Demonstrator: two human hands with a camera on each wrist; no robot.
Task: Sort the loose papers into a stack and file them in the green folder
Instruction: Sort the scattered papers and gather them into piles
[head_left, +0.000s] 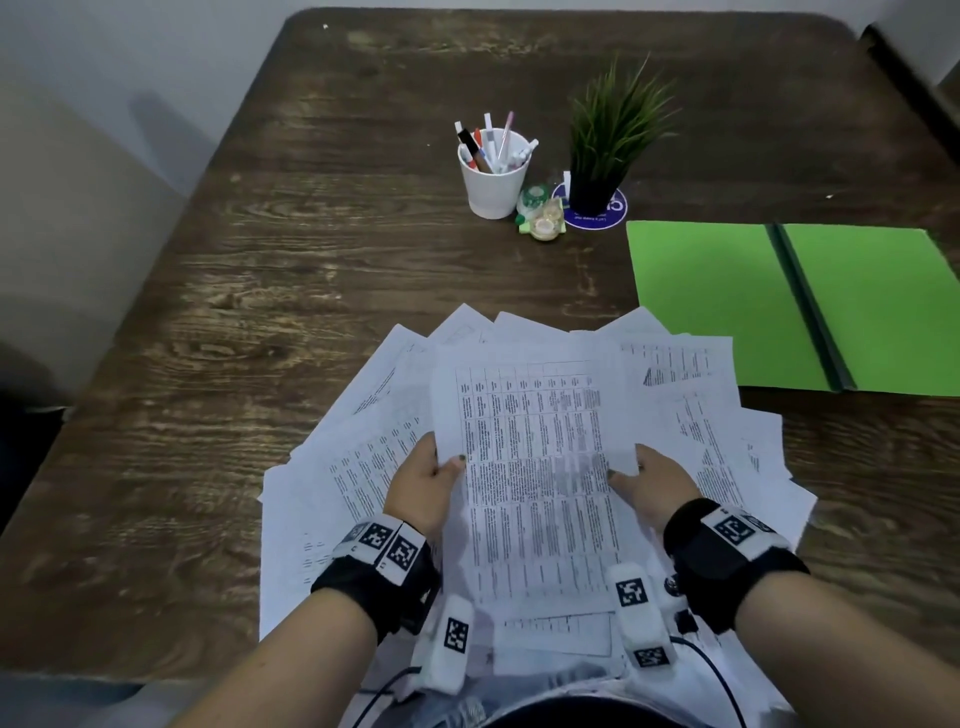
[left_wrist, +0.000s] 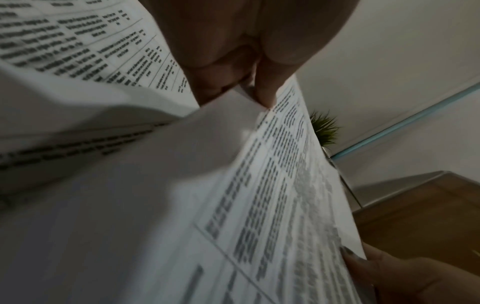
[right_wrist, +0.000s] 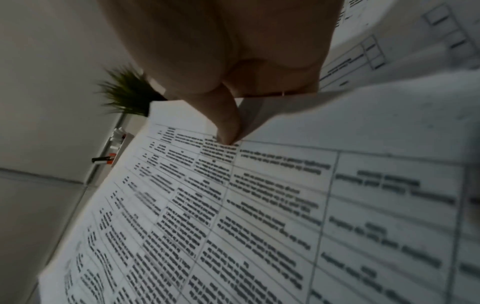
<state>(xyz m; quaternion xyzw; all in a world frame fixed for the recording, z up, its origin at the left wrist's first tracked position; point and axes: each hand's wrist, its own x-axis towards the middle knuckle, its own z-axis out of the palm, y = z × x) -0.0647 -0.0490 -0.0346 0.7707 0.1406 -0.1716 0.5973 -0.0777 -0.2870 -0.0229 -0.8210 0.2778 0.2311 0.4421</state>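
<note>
Sheet (head_left: 530, 467) pinched between both hands' fingers (head_left: 457, 464)

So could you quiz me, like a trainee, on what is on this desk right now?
1. True or false: the green folder lies open on the table.
2. What does each hand hold? A) pens B) a printed sheet C) the plant
3. Fill in: the white cup holds ____.

Key: 1 true. 2 B: the left hand and the right hand pinch the printed sheet by its side edges, above the loose papers. 3 pens.
</note>
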